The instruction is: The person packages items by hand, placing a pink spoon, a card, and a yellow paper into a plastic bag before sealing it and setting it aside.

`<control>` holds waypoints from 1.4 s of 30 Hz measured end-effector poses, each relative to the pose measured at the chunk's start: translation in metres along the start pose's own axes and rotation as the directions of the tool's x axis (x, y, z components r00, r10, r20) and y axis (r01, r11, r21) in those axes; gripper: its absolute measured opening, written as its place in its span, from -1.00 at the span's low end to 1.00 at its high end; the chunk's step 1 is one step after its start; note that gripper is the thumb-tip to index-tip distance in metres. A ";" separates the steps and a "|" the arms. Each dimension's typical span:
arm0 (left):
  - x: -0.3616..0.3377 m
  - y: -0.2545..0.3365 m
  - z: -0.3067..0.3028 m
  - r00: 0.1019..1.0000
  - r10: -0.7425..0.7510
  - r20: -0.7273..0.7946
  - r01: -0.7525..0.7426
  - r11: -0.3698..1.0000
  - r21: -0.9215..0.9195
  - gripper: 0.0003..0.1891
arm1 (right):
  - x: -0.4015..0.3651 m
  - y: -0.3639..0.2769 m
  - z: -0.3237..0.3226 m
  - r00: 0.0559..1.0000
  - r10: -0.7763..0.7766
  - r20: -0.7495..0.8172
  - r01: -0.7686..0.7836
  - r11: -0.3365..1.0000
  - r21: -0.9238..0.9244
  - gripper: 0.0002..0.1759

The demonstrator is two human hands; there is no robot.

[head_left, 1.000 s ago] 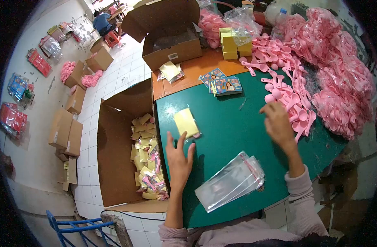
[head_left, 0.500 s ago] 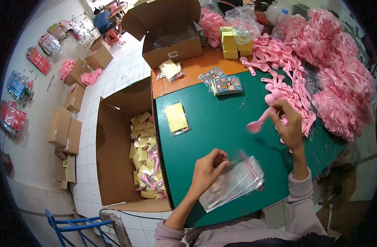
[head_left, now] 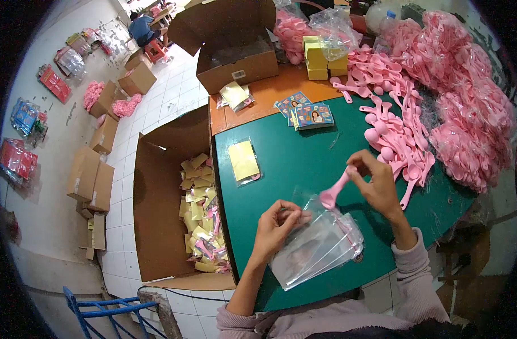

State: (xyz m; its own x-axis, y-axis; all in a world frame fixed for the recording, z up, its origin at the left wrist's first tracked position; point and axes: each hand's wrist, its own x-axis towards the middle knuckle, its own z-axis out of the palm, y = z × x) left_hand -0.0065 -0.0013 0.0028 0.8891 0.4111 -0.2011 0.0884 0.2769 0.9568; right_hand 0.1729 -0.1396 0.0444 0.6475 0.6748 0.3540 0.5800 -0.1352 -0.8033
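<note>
My right hand pinches the handle of a pink spoon, its bowl pointing down and left above the clear plastic bags. Closed on the edge of a clear bag is my left hand, thumb against fingers. Several clear bags lie fanned on the green tabletop under and beside it. A heap of pink spoons is spread right of my right hand. Farther left lies a filled bag with a yellow card.
An open carton holding packed bags stands left of the table. Printed cards, yellow blocks and a brown box are at the back. Bagged pink spoons pile up right. A person sits far off.
My right hand has brought the spoon down and left, away from the heap, to the bags. My left hand has shifted slightly left, and a bag's edge now stands raised beside its fingers.
</note>
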 end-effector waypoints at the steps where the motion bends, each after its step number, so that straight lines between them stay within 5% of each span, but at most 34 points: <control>1: 0.000 -0.002 0.000 0.999 -0.047 0.000 0.046 0.997 -0.065 -0.90 | 0.000 0.000 0.000 1.000 0.000 0.000 0.000 1.000 0.001 -0.89; 6: 0.001 -0.001 0.004 0.997 -0.058 -0.046 0.053 0.993 -0.107 -0.82 | -0.003 -0.001 0.005 0.991 0.119 -0.057 -0.090 0.926 0.366 -0.85; 9: 0.002 -0.001 0.003 0.997 -0.070 -0.040 0.067 0.996 -0.066 -0.77 | -0.005 -0.002 0.008 0.987 0.144 0.077 -0.162 0.908 0.387 -0.84; 23: 0.000 0.004 0.003 0.993 -0.068 -0.094 0.069 0.997 0.015 -0.70 | -0.007 -0.003 0.009 0.995 0.066 -0.075 -0.029 0.912 0.409 -0.84; 29: 0.001 -0.003 0.007 0.997 -0.065 -0.033 0.064 0.997 -0.030 -0.69 | -0.010 -0.008 0.015 0.990 0.067 0.120 -0.104 0.936 0.336 -0.82; 32: 0.002 -0.003 0.004 0.999 0.012 0.037 -0.017 0.990 0.138 -0.67 | -0.013 -0.008 0.020 0.985 0.095 0.141 -0.145 0.902 0.406 -0.82; 34: -0.001 0.007 0.001 0.945 -0.302 0.127 0.257 0.925 0.280 -0.64 | -0.013 -0.006 0.019 0.977 0.086 0.193 -0.149 0.928 0.341 -0.79; 35: -0.002 0.008 0.002 0.945 -0.301 0.128 0.256 0.925 0.280 -0.64 | -0.013 -0.005 0.020 0.978 0.086 0.192 -0.149 0.929 0.340 -0.79; 37: -0.005 0.010 0.004 0.971 -0.105 0.216 0.145 0.973 -0.180 -0.63 | -0.010 -0.002 0.025 0.951 -0.141 0.275 0.055 0.952 0.300 -0.73; 38: -0.004 0.016 0.003 0.977 -0.123 0.173 0.135 0.989 -0.057 -0.58 | -0.007 -0.003 0.030 0.951 -0.144 0.273 0.059 0.953 0.296 -0.73; 40: -0.003 0.015 0.000 0.990 -0.065 0.128 0.081 0.989 -0.121 -0.57 | 0.001 -0.004 0.045 0.853 -0.434 0.290 0.300 0.863 0.407 -0.64; 41: -0.003 0.014 -0.003 0.997 -0.018 0.077 0.031 0.983 -0.180 -0.57 | 0.010 0.002 0.048 0.853 -0.436 0.286 0.304 0.861 0.407 -0.64; 42: -0.002 0.014 -0.007 0.999 0.004 0.053 0.006 0.981 -0.194 -0.59 | 0.027 0.010 0.050 0.895 -0.276 0.350 0.042 0.834 0.550 -0.63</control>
State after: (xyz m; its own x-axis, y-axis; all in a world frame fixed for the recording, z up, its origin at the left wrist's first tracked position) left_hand -0.0105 0.0075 0.0147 0.9119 0.3659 -0.1856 0.0050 0.4425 0.8967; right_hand 0.1719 -0.0864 0.0219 0.2463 0.8955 0.3708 0.2387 0.3147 -0.9187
